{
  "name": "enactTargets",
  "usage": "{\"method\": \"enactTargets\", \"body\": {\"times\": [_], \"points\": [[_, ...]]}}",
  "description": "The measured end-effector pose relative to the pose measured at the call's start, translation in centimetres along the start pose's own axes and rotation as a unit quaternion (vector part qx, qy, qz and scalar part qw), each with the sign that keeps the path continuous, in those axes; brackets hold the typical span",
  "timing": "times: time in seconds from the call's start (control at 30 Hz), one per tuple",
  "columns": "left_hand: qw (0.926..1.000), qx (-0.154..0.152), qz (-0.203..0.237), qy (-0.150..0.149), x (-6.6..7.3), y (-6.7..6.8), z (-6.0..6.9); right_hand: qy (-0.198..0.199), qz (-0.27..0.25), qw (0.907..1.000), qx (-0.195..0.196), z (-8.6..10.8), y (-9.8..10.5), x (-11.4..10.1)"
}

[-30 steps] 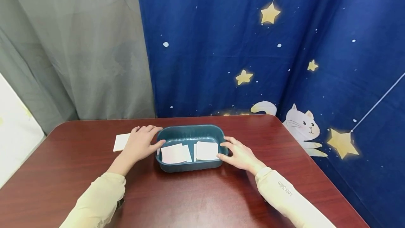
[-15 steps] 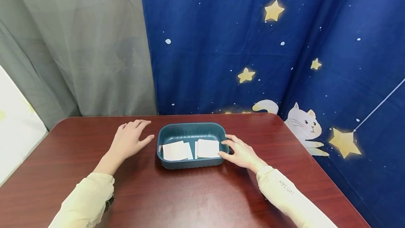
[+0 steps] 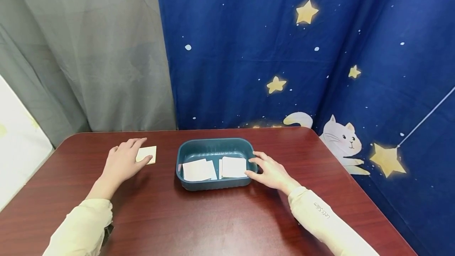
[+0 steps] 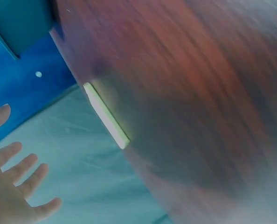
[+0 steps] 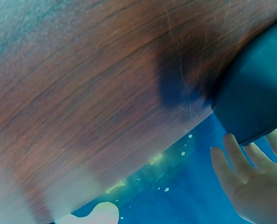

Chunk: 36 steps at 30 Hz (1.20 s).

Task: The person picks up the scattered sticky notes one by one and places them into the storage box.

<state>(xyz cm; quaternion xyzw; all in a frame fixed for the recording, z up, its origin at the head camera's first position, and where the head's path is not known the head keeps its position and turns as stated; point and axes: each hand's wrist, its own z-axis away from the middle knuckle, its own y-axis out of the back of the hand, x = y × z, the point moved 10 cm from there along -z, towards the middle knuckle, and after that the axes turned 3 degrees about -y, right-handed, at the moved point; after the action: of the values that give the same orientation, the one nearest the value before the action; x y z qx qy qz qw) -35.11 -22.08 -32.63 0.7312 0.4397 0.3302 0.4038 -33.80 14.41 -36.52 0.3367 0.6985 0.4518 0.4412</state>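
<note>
My left hand (image 3: 122, 161) is above the table's left side, its fingers spread and nothing between them. Just beyond it lies a small square stack of pale yellow paper (image 3: 148, 154), partly covered by the hand. In the left wrist view the stack (image 4: 107, 116) lies flat, and the fingers are apart from it. My right hand (image 3: 271, 172) rests with loose fingers at the right rim of a dark teal plastic bin (image 3: 217, 185). Inside this bin lie two groups of white paper squares, one left (image 3: 196, 170) and one right (image 3: 233, 167).
The reddish-brown wooden table (image 3: 213, 220) extends around the bin, its far edge just behind. Beyond it hang a grey curtain (image 3: 117, 58) and a blue curtain (image 3: 241, 42) printed with stars and a white cat.
My left hand has left the bin's left side and moved left across the table, uncovering part of the paper stack. The right hand stays at the bin's right rim.
</note>
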Motion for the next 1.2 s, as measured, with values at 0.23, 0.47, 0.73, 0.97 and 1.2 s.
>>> {"method": "enactTargets", "body": {"times": [0.23, 0.47, 0.73, 0.97, 1.2], "points": [[0.9985, -0.04, 0.005, 0.037, -2.8, -1.5, 1.0, 0.0, 0.002, 1.0, 0.001, 0.0, -0.1, 0.2], [0.9959, -0.068, 0.01, 0.059, -4.3, -3.6, 1.5, -0.003, 0.008, 1.0, -0.005, 0.1, -0.4, 0.3], [0.9933, -0.101, 0.01, 0.057, -4.7, -4.8, 0.8, -0.002, 0.004, 1.0, -0.001, 0.1, -0.2, 0.2], [0.9876, -0.146, 0.013, 0.058, -4.5, -5.7, -0.1, 0.0, 0.004, 1.0, 0.001, 0.0, -0.4, 0.3], [0.9812, -0.183, 0.003, 0.062, -4.5, -5.9, -0.9, -0.001, 0.005, 1.0, 0.005, 0.0, 0.0, 0.2]]}}
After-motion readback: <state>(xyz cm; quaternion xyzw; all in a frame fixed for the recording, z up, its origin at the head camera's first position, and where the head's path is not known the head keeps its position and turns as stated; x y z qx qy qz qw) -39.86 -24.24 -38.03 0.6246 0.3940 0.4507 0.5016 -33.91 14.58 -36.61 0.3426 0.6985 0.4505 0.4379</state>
